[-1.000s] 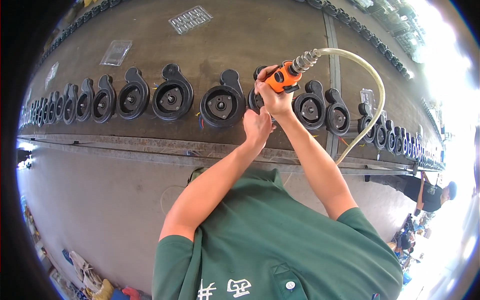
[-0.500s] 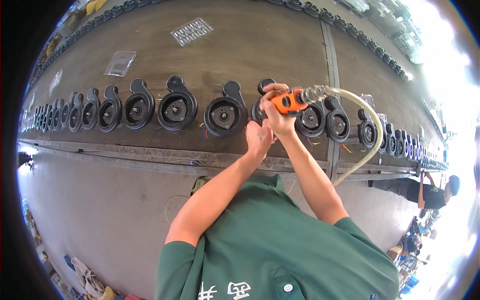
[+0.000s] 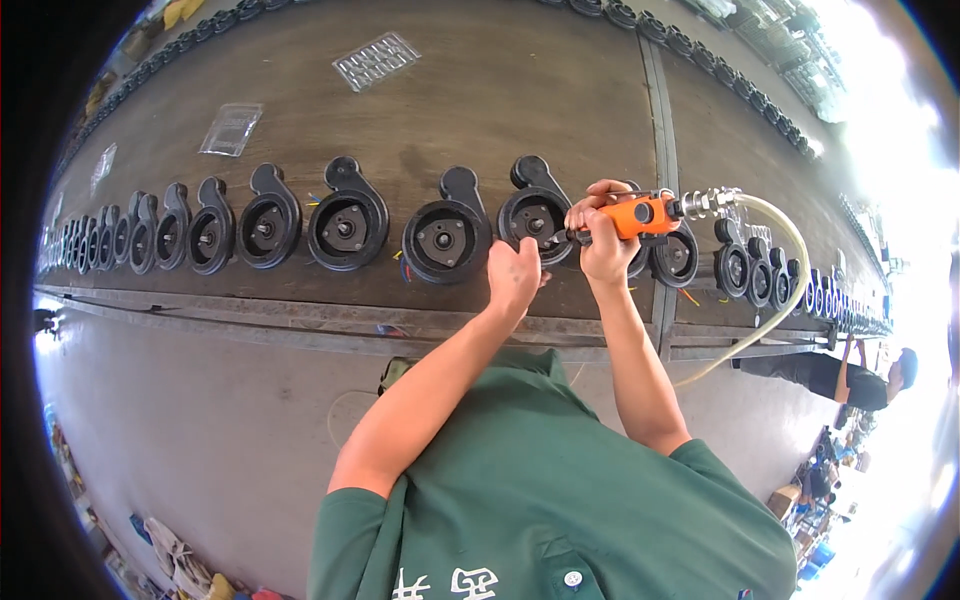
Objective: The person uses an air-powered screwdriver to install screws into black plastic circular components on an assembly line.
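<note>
My right hand [image 3: 605, 245] is wrapped round an orange air screwdriver [image 3: 642, 216], held nearly level. The driver's dark tip points left over the lower right rim of a black round blower housing [image 3: 537, 205]. A dark plate with a central shaft shows inside this housing. My left hand [image 3: 514, 276] is at the housing's lower left edge, fingers curled together; whatever they pinch is hidden. Just left of that hand stands another black housing [image 3: 446, 240], with coloured wires at its side. My right hand and the driver partly cover a housing to the right.
Long rows of similar housings [image 3: 264, 222] run left and right along the bench [image 3: 480, 90]. A pale air hose [image 3: 790, 235] loops from the driver down past the bench edge. Clear plastic trays [image 3: 376, 61] lie farther back. Another person [image 3: 862, 385] stands far right.
The screwdriver and my right hand have swung right, off the middle of the housing, uncovering its inside. My left hand has shifted only slightly and the two hands are now apart.
</note>
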A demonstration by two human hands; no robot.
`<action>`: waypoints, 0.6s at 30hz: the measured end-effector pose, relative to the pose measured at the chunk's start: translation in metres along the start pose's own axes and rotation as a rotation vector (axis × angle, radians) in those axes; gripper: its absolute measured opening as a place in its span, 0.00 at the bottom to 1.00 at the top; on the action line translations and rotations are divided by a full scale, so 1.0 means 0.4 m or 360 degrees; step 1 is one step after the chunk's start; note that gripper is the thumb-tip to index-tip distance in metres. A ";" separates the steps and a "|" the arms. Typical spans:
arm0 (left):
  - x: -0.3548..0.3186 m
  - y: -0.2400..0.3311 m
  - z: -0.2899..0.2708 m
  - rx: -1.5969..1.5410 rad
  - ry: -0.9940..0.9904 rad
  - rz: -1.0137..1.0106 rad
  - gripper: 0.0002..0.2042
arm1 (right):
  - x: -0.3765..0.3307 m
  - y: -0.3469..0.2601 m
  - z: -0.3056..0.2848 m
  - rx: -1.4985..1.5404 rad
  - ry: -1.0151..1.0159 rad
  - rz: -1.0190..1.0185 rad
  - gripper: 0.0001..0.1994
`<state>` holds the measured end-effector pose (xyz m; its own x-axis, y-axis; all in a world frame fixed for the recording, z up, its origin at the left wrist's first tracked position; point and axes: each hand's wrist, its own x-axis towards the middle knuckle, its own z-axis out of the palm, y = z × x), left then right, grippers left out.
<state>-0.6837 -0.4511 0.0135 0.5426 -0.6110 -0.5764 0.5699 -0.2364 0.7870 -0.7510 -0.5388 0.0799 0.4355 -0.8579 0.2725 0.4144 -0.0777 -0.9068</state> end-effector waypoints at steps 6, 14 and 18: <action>0.000 0.010 0.009 -0.0024 0.0048 -0.0053 0.16 | -0.013 0.006 -0.024 -0.0023 0.0119 0.0028 0.14; -0.006 0.014 0.004 -0.0018 0.0015 -0.0030 0.17 | -0.011 0.015 -0.030 -0.0032 -0.0013 0.0051 0.11; -0.012 0.003 0.001 -0.0113 -0.0007 -0.0030 0.17 | -0.031 0.023 -0.036 -0.0208 -0.0285 0.0134 0.10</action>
<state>-0.6861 -0.4487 0.0173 0.5286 -0.6105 -0.5898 0.6224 -0.1938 0.7584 -0.7642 -0.5362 0.0637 0.6037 -0.7614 0.2364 0.2687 -0.0848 -0.9595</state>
